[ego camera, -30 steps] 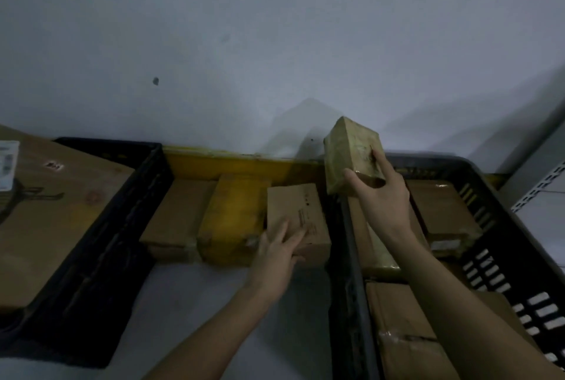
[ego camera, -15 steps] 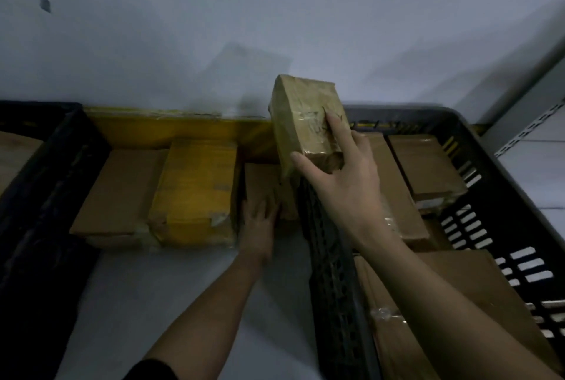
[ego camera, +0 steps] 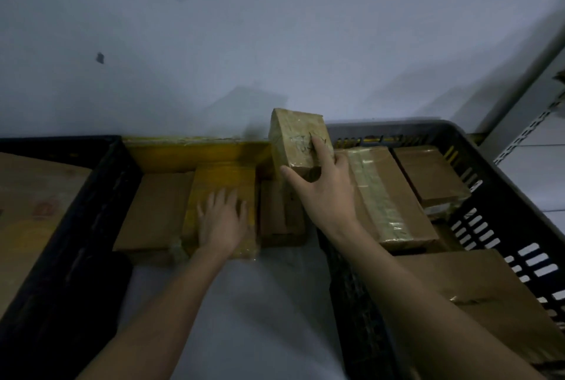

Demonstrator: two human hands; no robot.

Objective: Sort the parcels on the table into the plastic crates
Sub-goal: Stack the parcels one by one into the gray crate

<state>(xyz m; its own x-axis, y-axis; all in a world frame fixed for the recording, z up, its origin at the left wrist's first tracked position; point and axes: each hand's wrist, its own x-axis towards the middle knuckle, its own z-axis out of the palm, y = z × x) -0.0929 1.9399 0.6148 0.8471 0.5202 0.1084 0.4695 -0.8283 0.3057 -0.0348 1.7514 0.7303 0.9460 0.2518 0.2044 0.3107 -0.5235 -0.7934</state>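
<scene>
Partly sorted: several cartons already in right crate [ego camera: 501, 196]. Right hand [ego camera: 324, 193] gripping taped parcel [ego camera: 298, 138] above crate's near-left corner; left hand [ego camera: 221, 220] flat, fingers spread, on yellow parcel [ego camera: 223, 177]. Three parcels left on bench [ego camera: 244, 303].

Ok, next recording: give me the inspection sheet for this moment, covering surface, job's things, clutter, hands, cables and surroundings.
Surface: pale table, bare in front between the two crates.
Job's things: taped parcel held above the near-left corner of the grey crate, which already holds several cardboard parcels; yellow-wrapped parcel, brown parcel and small brown parcel lie on the table; black crate holds a large carton.
Clutter: nothing seen.
Hands: right hand grips the taped parcel; left hand lies flat on the yellow-wrapped parcel.
Cables: nothing seen.
Surroundings: plain wall with a dark mark; slotted metal upright at right; dim light.
</scene>
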